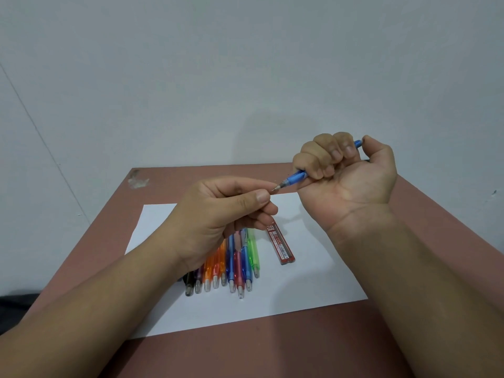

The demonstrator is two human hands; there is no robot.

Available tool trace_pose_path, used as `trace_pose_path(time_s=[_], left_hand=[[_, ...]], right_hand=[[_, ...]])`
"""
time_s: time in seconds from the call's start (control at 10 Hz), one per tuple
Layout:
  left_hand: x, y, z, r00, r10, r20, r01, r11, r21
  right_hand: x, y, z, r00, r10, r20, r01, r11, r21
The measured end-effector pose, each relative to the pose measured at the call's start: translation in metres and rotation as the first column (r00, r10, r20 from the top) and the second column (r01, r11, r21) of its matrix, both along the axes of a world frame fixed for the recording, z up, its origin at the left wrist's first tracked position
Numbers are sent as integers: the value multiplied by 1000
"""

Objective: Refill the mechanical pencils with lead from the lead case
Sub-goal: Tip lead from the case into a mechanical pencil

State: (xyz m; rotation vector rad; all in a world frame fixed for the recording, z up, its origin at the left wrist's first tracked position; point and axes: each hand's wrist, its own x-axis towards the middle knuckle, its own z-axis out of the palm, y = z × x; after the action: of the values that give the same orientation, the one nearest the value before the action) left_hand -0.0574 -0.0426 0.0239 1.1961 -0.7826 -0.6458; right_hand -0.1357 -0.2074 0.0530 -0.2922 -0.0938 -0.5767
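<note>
My right hand (346,175) is raised above the table, fist closed around a blue mechanical pencil (296,177), thumb on its rear end, tip pointing left. My left hand (218,214) pinches thumb and forefinger together right at that tip (275,188); a lead between the fingers is too thin to make out. The red lead case (281,245), marked 2B, lies on the white paper (300,290). Several coloured mechanical pencils (234,266) lie side by side on the paper, tips toward me, partly hidden under my left hand.
The paper lies on a reddish-brown table (272,350) that stands against a pale wall (245,64). A worn patch (139,181) marks the table's far left corner. Something dark (13,309) shows beyond the left edge.
</note>
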Motion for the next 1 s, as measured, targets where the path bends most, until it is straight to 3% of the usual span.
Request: trace_pose_path(time_s=[0.7,1.0], left_hand=[[0,-1,0,997,59,49,-60,998,18],[3,-2,-3,986,142,82,-148,987,63]], right_hand=[[2,5,-2,1000,15,-8,-16,1000,-23],[9,5,-5,999,29,-38,-35,988,-149]])
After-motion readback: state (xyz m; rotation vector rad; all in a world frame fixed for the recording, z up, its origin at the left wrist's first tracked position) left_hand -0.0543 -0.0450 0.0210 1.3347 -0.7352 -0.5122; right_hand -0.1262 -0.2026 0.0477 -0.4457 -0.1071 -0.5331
